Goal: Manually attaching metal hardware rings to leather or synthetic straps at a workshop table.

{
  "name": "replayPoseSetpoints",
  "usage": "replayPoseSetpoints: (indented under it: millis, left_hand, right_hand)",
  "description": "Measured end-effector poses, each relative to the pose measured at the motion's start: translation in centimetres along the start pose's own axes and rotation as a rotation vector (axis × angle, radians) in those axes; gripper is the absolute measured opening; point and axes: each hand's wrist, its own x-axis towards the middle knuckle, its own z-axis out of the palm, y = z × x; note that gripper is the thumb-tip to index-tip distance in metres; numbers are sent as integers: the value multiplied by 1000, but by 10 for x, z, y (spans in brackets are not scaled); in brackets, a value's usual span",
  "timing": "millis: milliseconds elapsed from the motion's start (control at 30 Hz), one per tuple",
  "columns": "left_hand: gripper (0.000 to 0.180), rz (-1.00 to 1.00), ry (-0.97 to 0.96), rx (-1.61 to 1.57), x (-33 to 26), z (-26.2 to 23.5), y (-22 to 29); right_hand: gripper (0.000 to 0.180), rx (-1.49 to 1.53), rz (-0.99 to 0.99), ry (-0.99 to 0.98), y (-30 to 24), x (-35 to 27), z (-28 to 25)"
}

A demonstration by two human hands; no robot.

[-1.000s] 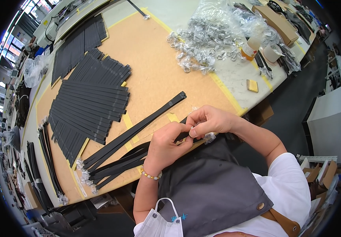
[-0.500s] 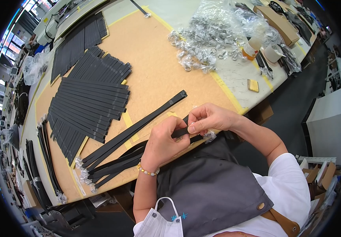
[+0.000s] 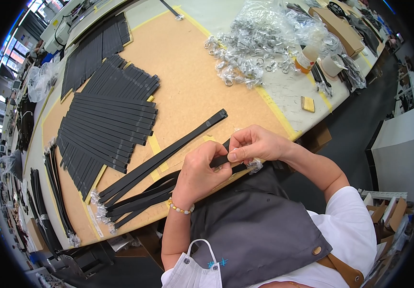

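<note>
At the table's near edge, my left hand (image 3: 202, 168) and my right hand (image 3: 252, 145) pinch the same black strap (image 3: 220, 161), close together. My fingertips cover the bit of strap between them. A small plastic-wrapped piece (image 3: 255, 166) hangs just below my right hand. To the left of my hands lie several finished-looking black straps (image 3: 142, 198), with plastic-wrapped metal ends (image 3: 102, 213) bunched at the left. A longer pair of straps (image 3: 178, 141) stretches diagonally beyond my left hand.
Rows of flat black straps (image 3: 111, 122) fan out on the tan board (image 3: 183, 72). A heap of plastic-wrapped metal clasps (image 3: 250, 57) lies at the far right, near a bottle of orange liquid (image 3: 305, 59), a white roll (image 3: 331, 66) and a yellow sponge block (image 3: 307, 104).
</note>
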Motion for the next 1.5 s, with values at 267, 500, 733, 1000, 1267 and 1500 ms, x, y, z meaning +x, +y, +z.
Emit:
replayPoseSetpoints:
  millis: [267,500,733,1000,1267,1500]
  left_hand:
    - [21,28,0,25,-4,-1,-1]
    - [20,8,-106,13,-2,-8,4]
    - [19,82,-56,30,-7,-4,4]
    - [20,146,9,62,-12,0,3]
    - [19,167,17,66,-13,1,6]
    - [19,99,-53,-18,-15,-8,7]
  right_hand:
    - [27,-62,-44,43,3,-2,8]
    - [26,-107,-57,70,2,-6,11]
    - [27,-105,-41,18,0,-9,9]
    - [30,-118,-23,-14,0,-11,11]
    - [32,-493,-93,-166,-14,-11,7]
    - [34,-425,-248,-115,2,-8,14]
